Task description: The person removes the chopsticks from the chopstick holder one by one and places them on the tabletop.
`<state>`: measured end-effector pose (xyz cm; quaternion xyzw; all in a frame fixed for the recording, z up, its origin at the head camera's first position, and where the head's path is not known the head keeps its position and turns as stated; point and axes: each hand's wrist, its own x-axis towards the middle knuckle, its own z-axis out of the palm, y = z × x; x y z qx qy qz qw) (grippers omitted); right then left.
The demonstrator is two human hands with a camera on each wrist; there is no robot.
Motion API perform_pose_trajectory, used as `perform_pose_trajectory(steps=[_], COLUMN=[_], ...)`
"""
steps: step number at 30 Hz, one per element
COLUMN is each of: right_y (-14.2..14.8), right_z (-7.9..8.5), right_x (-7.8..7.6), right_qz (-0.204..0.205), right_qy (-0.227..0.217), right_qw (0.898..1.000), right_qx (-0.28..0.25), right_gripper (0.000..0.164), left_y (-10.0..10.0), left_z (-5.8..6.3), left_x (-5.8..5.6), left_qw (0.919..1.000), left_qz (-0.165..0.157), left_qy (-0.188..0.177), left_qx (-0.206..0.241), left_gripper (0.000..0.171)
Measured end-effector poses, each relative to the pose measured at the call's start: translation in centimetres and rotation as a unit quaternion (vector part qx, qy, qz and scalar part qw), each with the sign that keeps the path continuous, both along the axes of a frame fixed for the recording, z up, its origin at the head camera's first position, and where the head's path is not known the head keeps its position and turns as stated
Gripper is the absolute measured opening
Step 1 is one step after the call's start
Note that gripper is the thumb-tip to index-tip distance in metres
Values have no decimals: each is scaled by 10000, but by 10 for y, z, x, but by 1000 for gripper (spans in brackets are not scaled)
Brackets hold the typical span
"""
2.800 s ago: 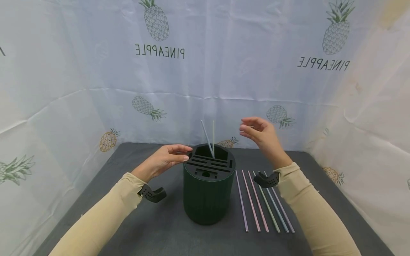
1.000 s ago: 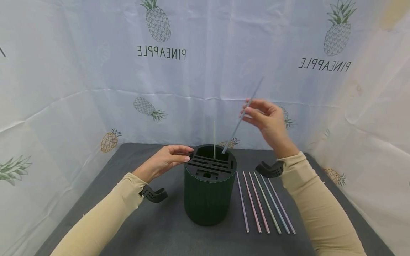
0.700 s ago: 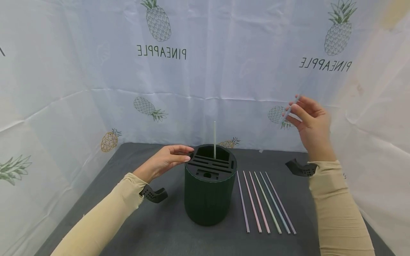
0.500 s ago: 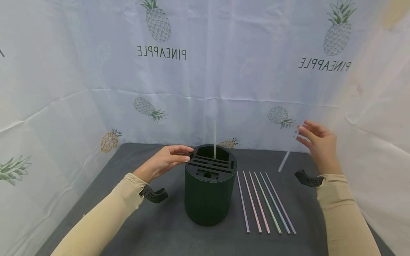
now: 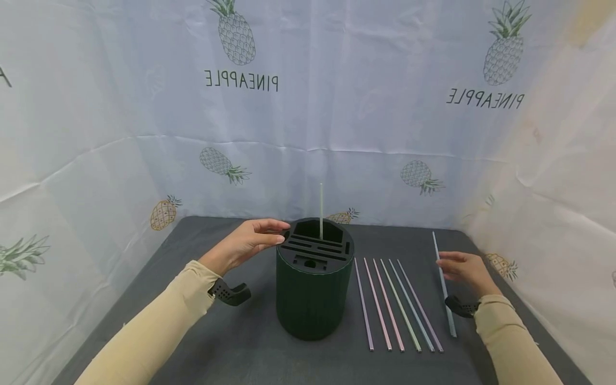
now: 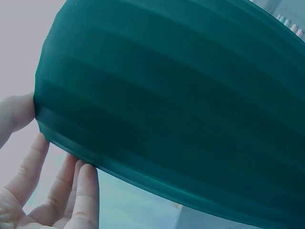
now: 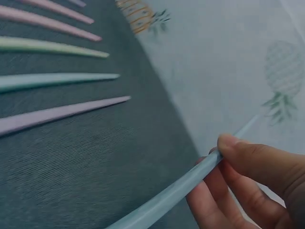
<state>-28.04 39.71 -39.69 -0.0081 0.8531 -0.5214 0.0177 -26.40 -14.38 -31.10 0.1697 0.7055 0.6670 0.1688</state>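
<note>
At the right of the table my right hand [image 5: 466, 270] pinches a pale blue chopstick [image 5: 444, 291] between thumb and fingers. The right wrist view shows this blue chopstick [image 7: 176, 193] slanting down from the fingertips [image 7: 228, 141]. A dark green round knife block [image 5: 312, 299] with a slotted black top stands in the middle. My left hand [image 5: 247, 240] touches its rim from the left; in the left wrist view, the thumb and fingertips [image 6: 87, 176] rest against the ribbed green wall [image 6: 157, 95]. One pale green chopstick [image 5: 321, 208] stands upright in the block's large rear opening.
Several pastel chopsticks [image 5: 391, 305] lie side by side between the block and my right hand. The dark grey table [image 5: 226, 342] is enclosed by a white pineapple-print curtain [image 5: 308, 107] at the back and sides.
My right hand took the blue chopstick out of the block, carried it right, and lowered it toward the table beside the row. The left hand stays at the rim.
</note>
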Motion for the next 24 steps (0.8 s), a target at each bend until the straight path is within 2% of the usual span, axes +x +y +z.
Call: perform_pose_trajectory(steps=[4, 10, 18, 24], right_y=[-6, -19, -29, -34], right_z=[-14, -24, -36, -40], right_x=[-4, -9, -14, -14], right_qz=[43, 88, -98, -127], right_qy=[-352, -713, -919, -849], right_qw=[9990, 9959, 9939, 9935], right_qx=[266, 554, 609, 745], right_gripper=[57, 49, 39, 39], left_y=[0, 1, 1, 0], left_z=[1, 2, 1, 1], left_x=[0, 1, 0, 0], left_qw=[10000, 10000, 10000, 10000], left_qz=[-13, 1, 4, -6], left_qy=[-4, 1, -4, -5], left_qx=[5, -22, -48, -40], left_gripper=[51, 51, 50, 51])
